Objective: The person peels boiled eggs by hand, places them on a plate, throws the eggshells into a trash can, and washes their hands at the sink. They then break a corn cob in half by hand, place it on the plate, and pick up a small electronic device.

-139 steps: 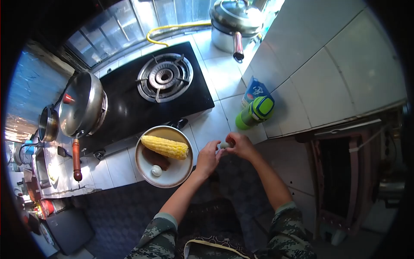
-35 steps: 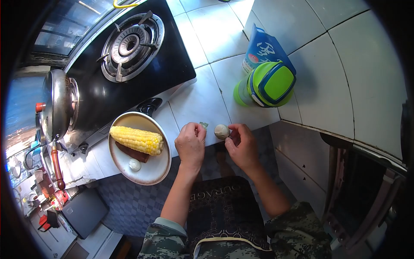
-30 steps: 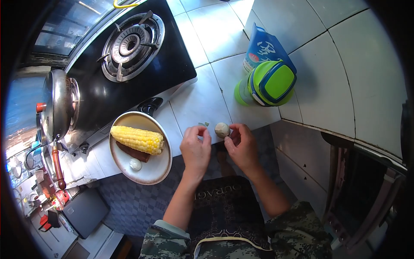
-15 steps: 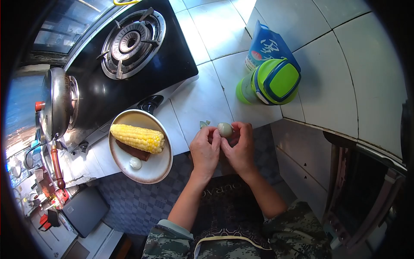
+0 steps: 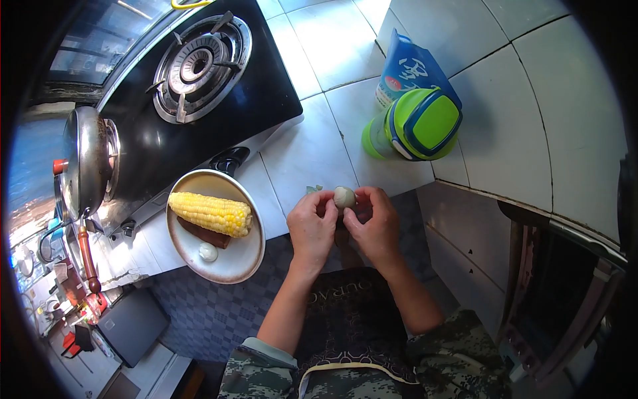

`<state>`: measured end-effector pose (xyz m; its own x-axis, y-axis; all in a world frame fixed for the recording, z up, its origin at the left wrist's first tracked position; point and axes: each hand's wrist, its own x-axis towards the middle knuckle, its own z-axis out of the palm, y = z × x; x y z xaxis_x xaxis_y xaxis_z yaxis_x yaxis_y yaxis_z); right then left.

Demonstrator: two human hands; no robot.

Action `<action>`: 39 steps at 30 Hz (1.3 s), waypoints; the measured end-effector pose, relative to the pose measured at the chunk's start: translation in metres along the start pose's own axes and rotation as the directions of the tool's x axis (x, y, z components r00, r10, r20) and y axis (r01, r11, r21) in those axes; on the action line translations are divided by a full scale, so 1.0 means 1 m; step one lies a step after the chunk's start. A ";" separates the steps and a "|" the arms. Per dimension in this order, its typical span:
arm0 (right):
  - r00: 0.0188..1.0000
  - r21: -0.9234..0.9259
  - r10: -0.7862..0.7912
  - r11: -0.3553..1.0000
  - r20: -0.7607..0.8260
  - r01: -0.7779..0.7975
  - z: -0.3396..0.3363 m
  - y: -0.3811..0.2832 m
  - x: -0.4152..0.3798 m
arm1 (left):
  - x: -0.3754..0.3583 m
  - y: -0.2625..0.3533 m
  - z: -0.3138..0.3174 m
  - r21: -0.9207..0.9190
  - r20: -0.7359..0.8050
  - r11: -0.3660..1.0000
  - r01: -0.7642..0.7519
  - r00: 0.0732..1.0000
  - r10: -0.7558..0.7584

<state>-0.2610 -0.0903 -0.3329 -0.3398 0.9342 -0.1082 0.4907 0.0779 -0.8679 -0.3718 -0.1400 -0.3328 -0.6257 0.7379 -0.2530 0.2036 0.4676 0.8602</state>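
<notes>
A pale grey-green egg (image 5: 344, 197) is held between both hands above the counter's front edge. My left hand (image 5: 312, 226) has its thumb and fingertips against the egg's left side. On the right side, my right hand (image 5: 375, 223) pinches it with thumb and forefinger. Small greenish shell pieces (image 5: 314, 189) lie on the tiles just beyond my left fingertips. To the left, a round plate (image 5: 242, 265) bears a yellow corn cob (image 5: 210, 213), a brown piece (image 5: 206, 236) partly under the cob, and a small white round item (image 5: 208, 252).
A black gas stove (image 5: 266, 86) with a bare burner stands at the back left, a lidded pan (image 5: 90, 163) at its far left. Behind my right hand are a green-lidded container (image 5: 428, 125) and a blue packet (image 5: 415, 63). A cabinet (image 5: 465, 246) is at right.
Both hands have parted slightly around the egg, and its visible face has turned a little. The whole view has shifted slightly.
</notes>
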 end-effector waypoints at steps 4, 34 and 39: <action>1.000 -0.004 0.014 1.000 0.013 -0.014 0.001 0.003 0.001 | 0.003 0.006 0.001 0.072 -0.024 0.995 -0.075 0.997 0.077; 0.983 0.161 0.160 0.976 -0.089 -0.144 -0.010 0.026 -0.001 | 0.010 0.012 0.007 0.460 0.085 0.804 -0.376 0.920 0.382; 0.977 0.193 0.194 0.966 -0.086 -0.175 -0.012 0.028 0.002 | 0.009 0.009 0.013 0.374 0.175 0.839 -0.395 0.919 0.354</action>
<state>-0.2381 -0.0825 -0.3510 -0.1681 0.9579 -0.2328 0.3788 -0.1553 -0.9124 -0.3659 -0.1227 -0.3327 -0.3711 0.9286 -0.0052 0.6998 0.2833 0.6558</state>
